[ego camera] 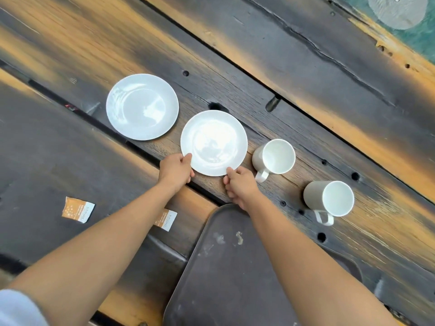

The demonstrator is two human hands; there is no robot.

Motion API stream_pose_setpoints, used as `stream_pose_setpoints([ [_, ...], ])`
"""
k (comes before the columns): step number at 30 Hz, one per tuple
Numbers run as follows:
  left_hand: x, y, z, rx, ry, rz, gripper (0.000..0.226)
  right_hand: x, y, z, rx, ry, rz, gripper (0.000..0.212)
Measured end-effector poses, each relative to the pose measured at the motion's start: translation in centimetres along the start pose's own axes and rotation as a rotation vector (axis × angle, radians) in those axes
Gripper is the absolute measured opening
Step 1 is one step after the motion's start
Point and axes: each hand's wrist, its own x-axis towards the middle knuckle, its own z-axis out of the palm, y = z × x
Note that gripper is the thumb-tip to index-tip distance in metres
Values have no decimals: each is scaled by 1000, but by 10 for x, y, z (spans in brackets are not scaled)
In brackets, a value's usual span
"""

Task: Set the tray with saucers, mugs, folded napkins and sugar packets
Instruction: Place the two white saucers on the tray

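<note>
Far to the left of the grip, a pale sleeve [18, 309] covers the left upper arm at the bottom corner of the view. Well left of the gripping hands and nearer the person, an orange-and-white sugar packet [78, 210] lies flat on the dark, weathered wooden table [306, 67]. Up and to the left of the grip, the far saucer [142, 107] sits on the planks, close to the held one, though whether the rims touch cannot be told. A second sugar packet [167, 219] lies just below the grip, half hidden under the left forearm.

The left hand [176, 170] pinches the lower left rim of the held saucer [214, 142], thumb on top of the edge and fingers curled beneath. This white saucer is out on the table, just beyond the tray's far edge; whether it is lifted or resting on the wood cannot be told. The right hand [240, 184] pinches the same saucer at its lower right rim, thumb pressed on the edge, fingers tucked under.

Directly below the right hand, the dark brown tray [223, 267] reaches toward the person, its surface scuffed and smeared; the right wrist passes over its far corner. Just right of the grip stands the first mug [274, 156], upright, white inside, handle pointing toward the person. Further right and nearer stands the second mug [329, 198], also upright with its handle toward the person. Far up and right of the grip, a pale round object [397, 10] lies on a green surface; it is too blurred to identify.
</note>
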Motion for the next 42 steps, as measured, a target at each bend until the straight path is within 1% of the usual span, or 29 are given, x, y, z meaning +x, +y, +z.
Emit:
stream_pose_setpoints([
  [2, -5, -1, -1, -13, 16, -37, 48, -5, -2, -1, 30, -12, 13, 23],
  [6, -28, -10, -5, -91, 36, -70, 46, -22, 3, 0, 30, -34, -1, 14],
  [10, -63, -23, -11, -118, 44, -39, 47, -47, 21, -4, 20, -58, -29, 20],
  [18, -144, -58, 0, -61, 89, -10, 47, -104, 84, -24, 30, -95, -76, 18],
  [21, -176, -72, 15, -81, 64, 0, 44, -127, 114, -42, 14, -89, -97, 17],
  [25, -221, -88, 40, -72, 73, 28, 47, -159, 153, -72, 16, -73, -119, 18],
  [30, -271, -97, 85, -73, 22, 54, 47, -188, 200, -121, 40, -29, -129, 20],
  [38, -331, -96, 162, 41, -100, 131, 46, -211, 278, -202, 130, 94, -97, 21],
  [42, -347, -99, 191, 75, -137, 140, 47, -213, 308, -227, 198, 109, -79, 24],
])
